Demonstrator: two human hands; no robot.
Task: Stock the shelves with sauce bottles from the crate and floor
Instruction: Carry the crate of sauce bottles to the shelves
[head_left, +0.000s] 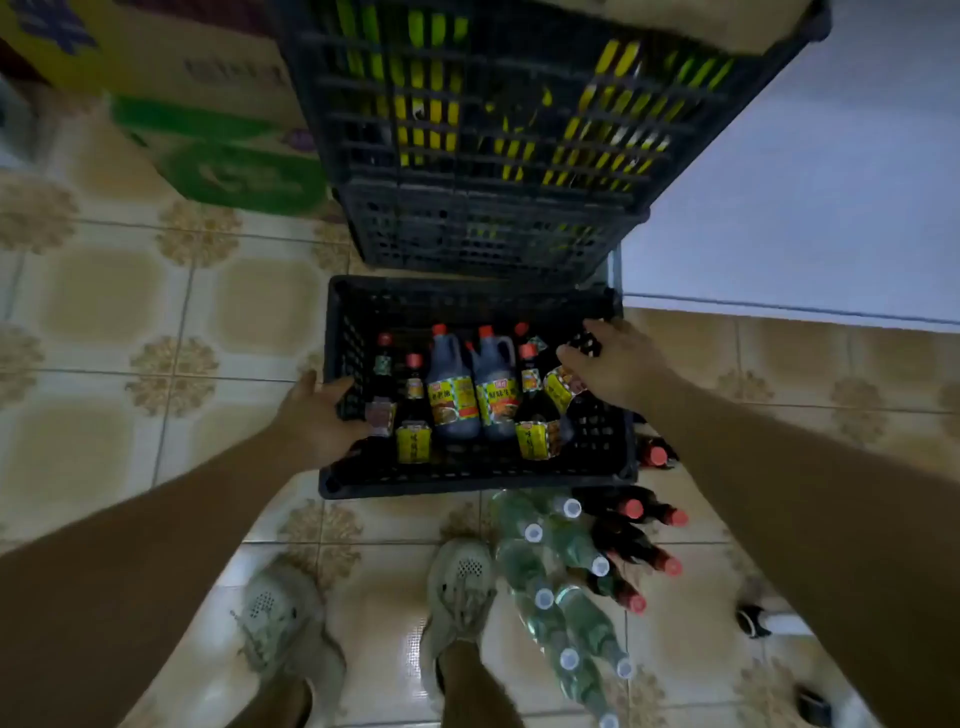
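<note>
A black plastic crate sits on the tiled floor in front of my feet. Inside it lie several dark sauce bottles with red caps and yellow labels, among them two big jugs. My left hand grips the crate's left wall. My right hand grips the right wall near its far corner. On the floor by my right foot lie several dark red-capped bottles and several clear green bottles with white caps.
Stacked black crates with yellow-labelled goods tower just behind the floor crate. Green and yellow cartons stand at the left. A pale wall runs along the right. My two shoes stand close to the crate's near edge.
</note>
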